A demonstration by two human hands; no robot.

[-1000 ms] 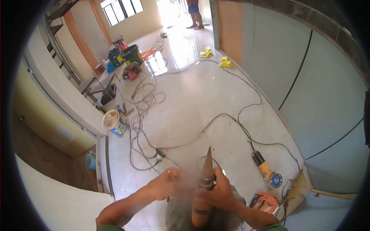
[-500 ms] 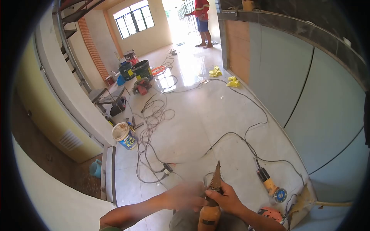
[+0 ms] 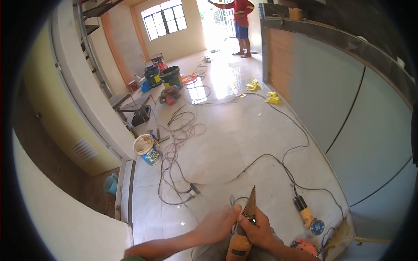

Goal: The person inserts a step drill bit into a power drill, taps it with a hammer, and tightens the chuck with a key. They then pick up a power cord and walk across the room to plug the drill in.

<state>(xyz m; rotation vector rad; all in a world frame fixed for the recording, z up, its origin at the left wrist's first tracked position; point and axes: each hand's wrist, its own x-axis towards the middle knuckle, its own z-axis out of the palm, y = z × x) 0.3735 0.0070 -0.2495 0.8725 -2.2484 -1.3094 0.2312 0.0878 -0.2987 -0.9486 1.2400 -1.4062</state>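
Note:
A yellow-orange power tool (image 3: 239, 245) stands nearly upright in front of my lap, its dark head partly covered by my fingers. A rusty, pointed saw blade (image 3: 250, 202) rises from the head, teeth on its left edge. My right hand (image 3: 260, 228) wraps round the head near the blade's base, thumb across the front. My left hand (image 3: 220, 224) is closed beside the base from the left; what its fingers grip is hidden. Right of my hands, an angle grinder (image 3: 307, 214) with a blue disc lies on the tiles. An orange-red tool (image 3: 304, 247) sits nearer me.
Tangled cords (image 3: 176, 135) and a plug connection (image 3: 194, 189) spread over the floor. A paint bucket (image 3: 148, 149) stands left, dark buckets (image 3: 171, 77) farther back. Yellow cloths (image 3: 272, 98) lie by grey panels (image 3: 322, 95). A person (image 3: 242, 26) stands near the bright doorway.
My view has shifted, moving the room right and down in the picture. My left hand, blurred before, is now sharper and beside the blade's base. The far person's arm is raised higher.

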